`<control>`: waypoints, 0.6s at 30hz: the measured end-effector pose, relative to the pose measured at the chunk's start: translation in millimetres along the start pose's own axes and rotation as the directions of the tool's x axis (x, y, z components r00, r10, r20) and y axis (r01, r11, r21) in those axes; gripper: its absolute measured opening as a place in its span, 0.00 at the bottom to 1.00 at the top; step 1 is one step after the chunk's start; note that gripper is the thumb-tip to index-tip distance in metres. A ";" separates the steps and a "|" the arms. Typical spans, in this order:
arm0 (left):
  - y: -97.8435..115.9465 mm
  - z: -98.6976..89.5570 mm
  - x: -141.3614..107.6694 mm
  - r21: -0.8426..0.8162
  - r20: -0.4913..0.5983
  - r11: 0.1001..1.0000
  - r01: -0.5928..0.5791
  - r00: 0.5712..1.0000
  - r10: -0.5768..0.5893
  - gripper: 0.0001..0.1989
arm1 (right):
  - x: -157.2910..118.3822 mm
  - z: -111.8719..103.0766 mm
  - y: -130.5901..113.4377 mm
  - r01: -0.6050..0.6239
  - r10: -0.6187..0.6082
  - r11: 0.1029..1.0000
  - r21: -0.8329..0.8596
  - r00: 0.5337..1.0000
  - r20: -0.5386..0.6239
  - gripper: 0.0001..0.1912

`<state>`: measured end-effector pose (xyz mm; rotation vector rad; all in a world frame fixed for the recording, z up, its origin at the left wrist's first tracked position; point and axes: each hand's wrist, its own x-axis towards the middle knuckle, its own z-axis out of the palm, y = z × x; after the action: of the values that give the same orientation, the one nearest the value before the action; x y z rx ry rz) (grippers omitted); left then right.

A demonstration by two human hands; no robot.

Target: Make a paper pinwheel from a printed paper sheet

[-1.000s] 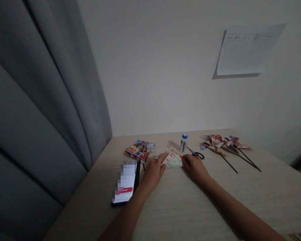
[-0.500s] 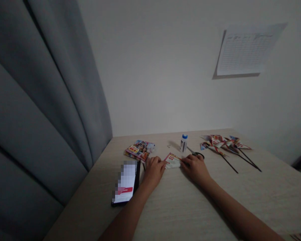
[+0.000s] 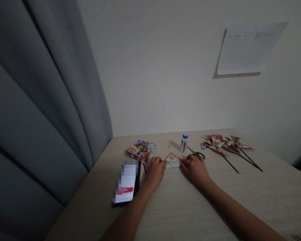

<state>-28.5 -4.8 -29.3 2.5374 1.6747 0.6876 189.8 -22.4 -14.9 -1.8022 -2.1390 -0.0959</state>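
A small printed sheet of paper (image 3: 173, 161), its upper edges angled to a point, lies on the table between my hands. My left hand (image 3: 155, 169) presses its left side with bent, closed fingers. On the opposite side my right hand (image 3: 194, 165) has its fingers closed on the paper's right corner. Just beyond the right hand, a pair of scissors (image 3: 199, 154) with dark handles lies on the table, partly hidden by that hand. An upright white glue bottle (image 3: 184, 144) with a blue cap stands behind the paper.
A phone (image 3: 126, 187) with a lit screen lies left of my forearm. Behind it is a stack of colourful printed papers (image 3: 140, 150). Several paper pinwheels (image 3: 222, 144) on dark sticks lie at the right. A grey curtain (image 3: 52, 100) hangs along the table's left side.
Both hands stay in nearly the same place on the paper. The whole view has shifted very slightly; nothing has been picked up or let go.
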 end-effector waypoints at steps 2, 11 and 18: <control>1.1 0.7 -1.1 0.000 -0.008 1.000 0.008 1.000 -0.008 0.12 | -0.5 -1.1 -1.5 -0.007 0.007 1.000 -0.014 1.000 0.001 0.16; 2.6 2.2 0.0 0.011 0.004 1.000 0.024 1.000 -0.024 0.12 | 0.4 -0.4 -3.2 -0.013 0.013 0.998 -0.056 1.000 -0.002 0.18; 5.1 -0.2 -0.9 0.011 0.002 0.999 0.034 0.999 -0.034 0.13 | -0.1 0.9 -3.7 -0.027 0.026 0.998 -0.056 1.000 -0.011 0.17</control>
<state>-24.4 -7.8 -28.1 2.5097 1.7215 0.6746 186.0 -23.0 -15.2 -1.8569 -2.1246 -0.1597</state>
